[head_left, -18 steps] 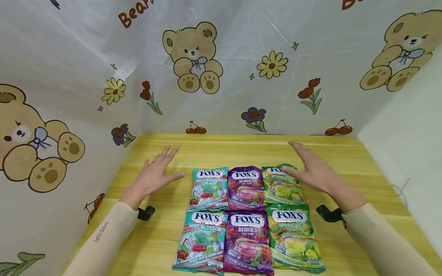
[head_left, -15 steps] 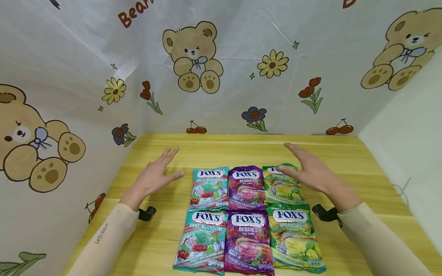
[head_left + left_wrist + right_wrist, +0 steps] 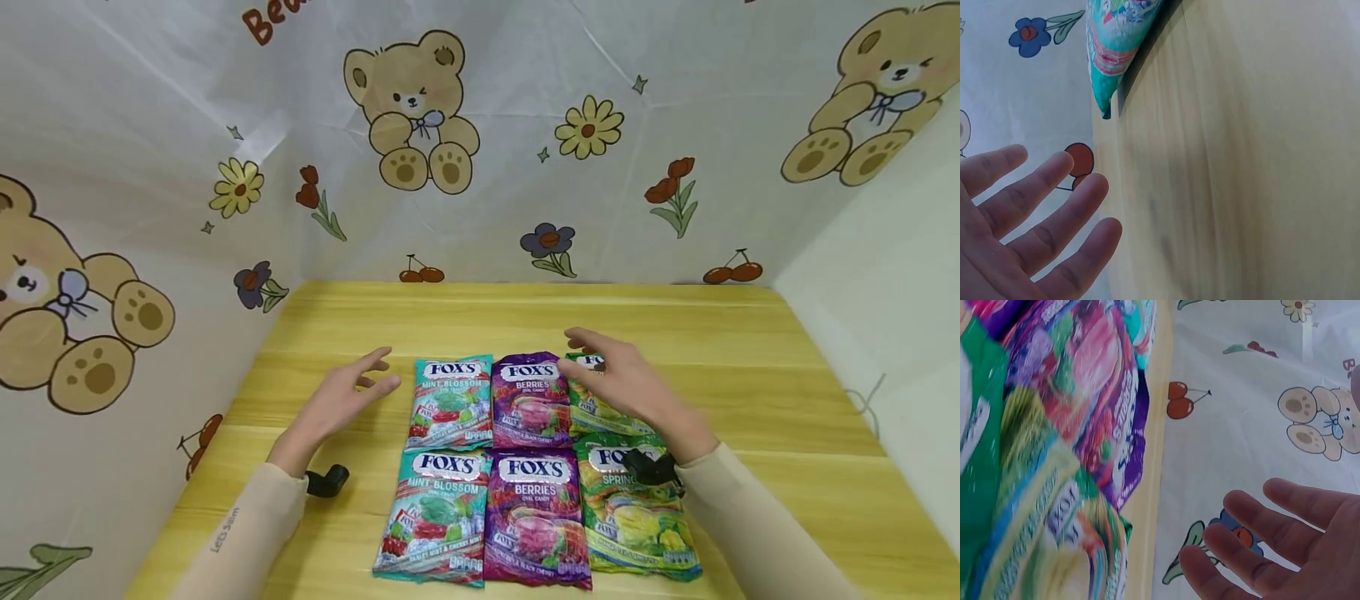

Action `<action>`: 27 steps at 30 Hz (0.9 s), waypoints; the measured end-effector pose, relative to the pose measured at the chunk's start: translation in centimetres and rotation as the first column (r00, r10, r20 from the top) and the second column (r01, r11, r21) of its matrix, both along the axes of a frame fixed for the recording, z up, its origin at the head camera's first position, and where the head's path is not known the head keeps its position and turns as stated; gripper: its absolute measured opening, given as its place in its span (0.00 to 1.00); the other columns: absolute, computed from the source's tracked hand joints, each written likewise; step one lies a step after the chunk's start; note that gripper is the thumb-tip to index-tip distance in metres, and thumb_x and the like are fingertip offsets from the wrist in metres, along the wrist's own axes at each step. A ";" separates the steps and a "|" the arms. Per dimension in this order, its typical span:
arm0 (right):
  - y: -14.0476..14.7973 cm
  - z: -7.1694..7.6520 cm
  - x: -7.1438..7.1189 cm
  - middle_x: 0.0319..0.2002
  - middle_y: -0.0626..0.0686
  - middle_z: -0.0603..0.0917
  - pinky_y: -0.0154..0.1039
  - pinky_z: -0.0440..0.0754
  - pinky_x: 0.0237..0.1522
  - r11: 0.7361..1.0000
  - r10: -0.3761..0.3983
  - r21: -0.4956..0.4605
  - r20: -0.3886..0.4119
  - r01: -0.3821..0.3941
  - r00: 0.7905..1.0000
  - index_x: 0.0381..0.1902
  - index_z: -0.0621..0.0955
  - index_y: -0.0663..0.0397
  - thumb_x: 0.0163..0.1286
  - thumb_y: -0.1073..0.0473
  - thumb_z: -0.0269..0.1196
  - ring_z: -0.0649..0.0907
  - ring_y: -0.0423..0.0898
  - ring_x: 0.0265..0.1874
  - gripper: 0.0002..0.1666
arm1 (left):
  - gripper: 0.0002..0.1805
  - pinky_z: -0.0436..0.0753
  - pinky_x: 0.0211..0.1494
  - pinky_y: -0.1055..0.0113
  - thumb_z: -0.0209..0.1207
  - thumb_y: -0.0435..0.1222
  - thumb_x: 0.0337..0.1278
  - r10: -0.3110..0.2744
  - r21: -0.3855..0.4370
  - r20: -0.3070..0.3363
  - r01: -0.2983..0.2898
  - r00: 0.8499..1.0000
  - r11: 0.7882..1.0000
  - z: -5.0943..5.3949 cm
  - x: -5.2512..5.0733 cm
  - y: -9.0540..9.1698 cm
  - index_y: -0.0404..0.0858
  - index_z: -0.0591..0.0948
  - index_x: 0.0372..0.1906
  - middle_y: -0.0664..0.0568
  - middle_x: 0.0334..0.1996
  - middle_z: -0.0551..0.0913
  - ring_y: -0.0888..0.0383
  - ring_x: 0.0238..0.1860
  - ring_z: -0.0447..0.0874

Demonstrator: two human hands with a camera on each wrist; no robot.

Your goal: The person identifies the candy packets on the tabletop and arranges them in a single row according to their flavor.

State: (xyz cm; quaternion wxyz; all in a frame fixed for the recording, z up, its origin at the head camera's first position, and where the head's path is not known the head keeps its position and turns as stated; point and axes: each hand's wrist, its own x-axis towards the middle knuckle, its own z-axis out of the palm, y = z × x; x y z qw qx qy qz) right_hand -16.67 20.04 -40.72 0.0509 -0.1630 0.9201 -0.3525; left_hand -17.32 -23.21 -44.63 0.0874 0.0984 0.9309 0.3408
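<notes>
Hovering wide and empty like the left hand (image 3: 335, 406), the right hand (image 3: 628, 385) could knock the far green bag (image 3: 598, 418) askew if it dipped too low.

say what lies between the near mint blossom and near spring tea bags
The near Berries bag lies between the near Mint Blossom bag and the near Spring Tea bag; the head view shows it.

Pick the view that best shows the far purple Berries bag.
Head view: the far Berries bag appears nearly whole, its name readable. The right wrist view shows it close but slanted and partly hidden; the left wrist view, none of it.
</notes>
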 end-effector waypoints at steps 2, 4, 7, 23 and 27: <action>-0.6 -0.3 0.2 0.69 0.60 0.78 0.63 0.80 0.64 1.000 0.002 -0.028 0.005 -0.002 1.000 0.78 0.67 0.52 0.78 0.35 0.56 0.78 0.62 0.65 0.42 | 0.42 0.84 0.59 0.42 0.53 0.67 0.68 0.012 0.029 0.017 -0.013 1.000 0.999 -0.3 0.2 0.3 0.48 0.67 0.79 0.44 0.67 0.79 0.40 0.61 0.81; -1.2 -0.5 0.3 0.67 0.60 0.79 0.61 0.81 0.63 0.999 0.000 -0.040 0.015 0.000 1.000 0.77 0.68 0.53 0.78 0.34 0.56 0.80 0.60 0.62 0.41 | 0.42 0.85 0.59 0.43 0.54 0.68 0.67 0.027 0.060 0.028 -0.028 0.999 0.998 -0.7 0.3 0.5 0.47 0.70 0.76 0.45 0.65 0.80 0.41 0.60 0.82; -2.1 -0.8 0.5 0.65 0.60 0.81 0.59 0.83 0.59 0.999 -0.003 -0.052 0.029 0.005 1.000 0.77 0.69 0.52 0.78 0.34 0.56 0.82 0.58 0.59 0.41 | 0.40 0.85 0.59 0.44 0.55 0.67 0.66 0.037 0.098 0.034 -0.041 0.999 0.994 -1.3 0.3 0.9 0.46 0.73 0.72 0.47 0.61 0.82 0.41 0.58 0.83; -7.1 -2.6 1.3 0.61 0.60 0.83 0.49 0.89 0.51 0.964 0.026 -0.263 0.238 0.039 0.971 0.75 0.72 0.52 0.80 0.35 0.52 0.88 0.55 0.50 0.38 | 0.31 0.87 0.37 0.60 0.62 0.46 0.72 0.055 0.299 0.158 -0.100 0.986 0.949 -3.3 0.7 2.3 0.44 0.67 0.74 0.40 0.55 0.85 0.53 0.38 0.88; -7.8 -3.1 1.5 0.56 0.61 0.85 0.48 0.88 0.53 0.945 0.009 -0.313 0.306 0.092 0.952 0.75 0.71 0.54 0.79 0.33 0.52 0.88 0.52 0.49 0.40 | 0.30 0.86 0.34 0.61 0.62 0.41 0.73 0.054 0.319 0.172 -0.107 0.984 0.942 -3.7 0.8 2.9 0.43 0.67 0.74 0.40 0.55 0.85 0.53 0.35 0.88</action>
